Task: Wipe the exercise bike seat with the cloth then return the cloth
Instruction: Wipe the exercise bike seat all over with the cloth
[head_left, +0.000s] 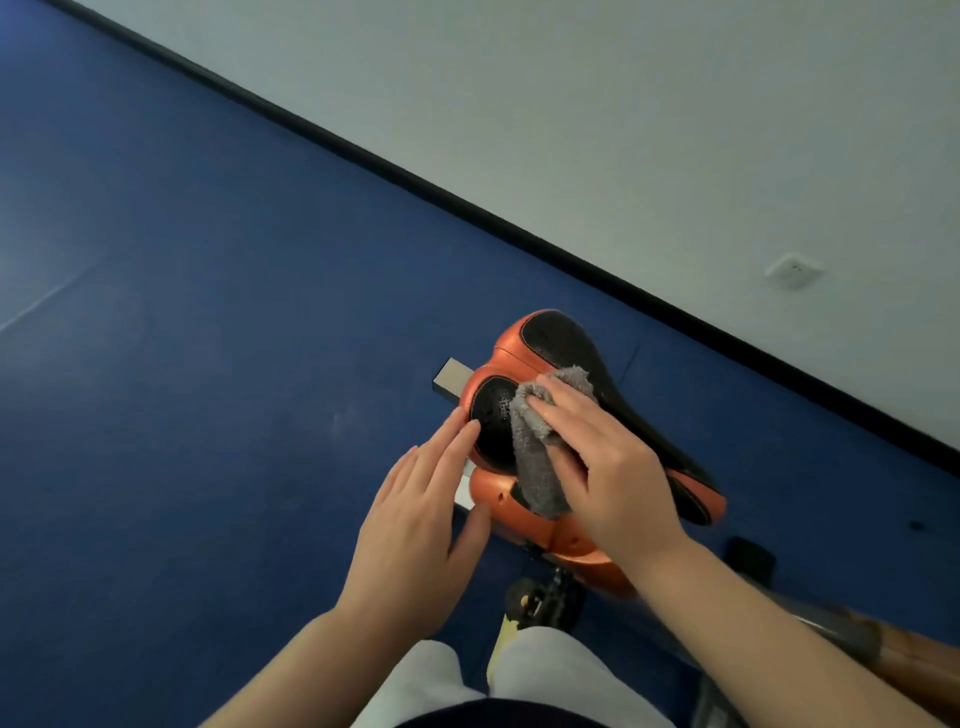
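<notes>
Grey cloth (540, 441) lies pressed on the orange-and-black seat (566, 353) under the right hand (602, 462), fingers clasping it, while the left hand (415, 514) (fingers flat, holding nothing) steadies the near-left edge; wiping looks underway, return still ahead.

The cloth (537, 457) looks like grey terry, rough and fluffy. The seat (566, 343) has a matt black textured top and glossy orange sides. The floor (208, 312) is blue and matt.

We have one head-worn wide-angle view, tilted, looking steeply down and forward, close over the bike seat (566, 415), blue floor (208, 312) and wall (623, 104) behind.
</notes>
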